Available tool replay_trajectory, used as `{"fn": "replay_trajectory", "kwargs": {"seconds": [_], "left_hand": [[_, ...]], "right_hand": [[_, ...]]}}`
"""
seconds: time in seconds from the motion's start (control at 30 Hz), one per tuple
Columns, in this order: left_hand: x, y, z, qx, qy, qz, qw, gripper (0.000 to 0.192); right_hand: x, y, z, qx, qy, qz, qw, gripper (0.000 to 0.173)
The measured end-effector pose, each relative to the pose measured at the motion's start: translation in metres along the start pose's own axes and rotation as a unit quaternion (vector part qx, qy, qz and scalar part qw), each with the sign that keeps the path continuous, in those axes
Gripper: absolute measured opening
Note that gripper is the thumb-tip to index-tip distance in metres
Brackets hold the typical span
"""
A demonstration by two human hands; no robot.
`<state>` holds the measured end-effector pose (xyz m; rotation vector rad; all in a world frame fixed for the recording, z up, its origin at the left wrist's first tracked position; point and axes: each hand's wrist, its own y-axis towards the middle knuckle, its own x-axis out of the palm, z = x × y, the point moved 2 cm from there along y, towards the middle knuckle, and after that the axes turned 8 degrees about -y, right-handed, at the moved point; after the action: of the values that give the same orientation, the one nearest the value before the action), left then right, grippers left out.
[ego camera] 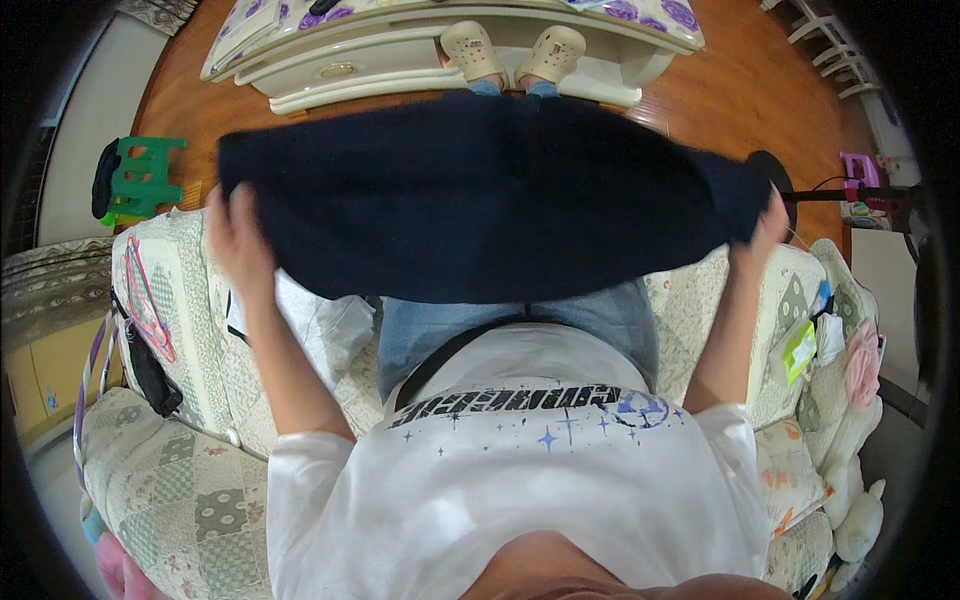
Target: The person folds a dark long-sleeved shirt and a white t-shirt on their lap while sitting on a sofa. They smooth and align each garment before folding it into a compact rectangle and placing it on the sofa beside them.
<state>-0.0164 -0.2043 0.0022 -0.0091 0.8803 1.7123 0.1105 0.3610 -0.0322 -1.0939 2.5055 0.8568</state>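
Observation:
A dark navy garment point(480, 202) is stretched out sideways above my lap and hides most of my legs. My left hand point(241, 232) grips its left end, thumb side up and slightly blurred. At the opposite end my right hand point(763, 225) pinches the narrower right corner. The cloth hangs fairly flat between both hands, its lower edge sagging over my blue jeans point(517, 330). What kind of garment it is cannot be told from this side.
I sit on a sofa with a patchwork cover point(202, 487). Pink hangers point(144, 300) and a black pouch point(150, 367) lie left, near a white plastic bag point(330, 330). Ahead stands a white coffee table point(390, 64). A green stool point(150, 176) is far left; a pink cloth point(862, 364) lies right.

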Motion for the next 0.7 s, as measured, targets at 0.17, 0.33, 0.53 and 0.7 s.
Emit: {"fn": "replay_trajectory", "kwargs": {"seconds": [0.17,0.33,0.53,0.7], "left_hand": [[0.115,-0.027,-0.075,-0.196,-0.016,-0.217,0.956,0.063],[0.100,-0.077,-0.104,-0.488,-0.315,-0.208,0.787,0.048],[0.100,-0.056,-0.077,-0.593,-0.430,-0.115,0.671,0.040],[0.115,-0.059,-0.097,-0.626,-0.469,-0.128,0.610,0.042]], "right_hand": [[0.113,0.014,0.053,0.037,-0.104,-0.174,0.978,0.057],[0.137,-0.057,0.113,0.171,-0.198,-0.250,0.932,0.060],[0.129,-0.054,0.122,0.148,-0.175,-0.184,0.956,0.050],[0.103,-0.049,0.114,0.152,-0.095,-0.158,0.971,0.042]]}}
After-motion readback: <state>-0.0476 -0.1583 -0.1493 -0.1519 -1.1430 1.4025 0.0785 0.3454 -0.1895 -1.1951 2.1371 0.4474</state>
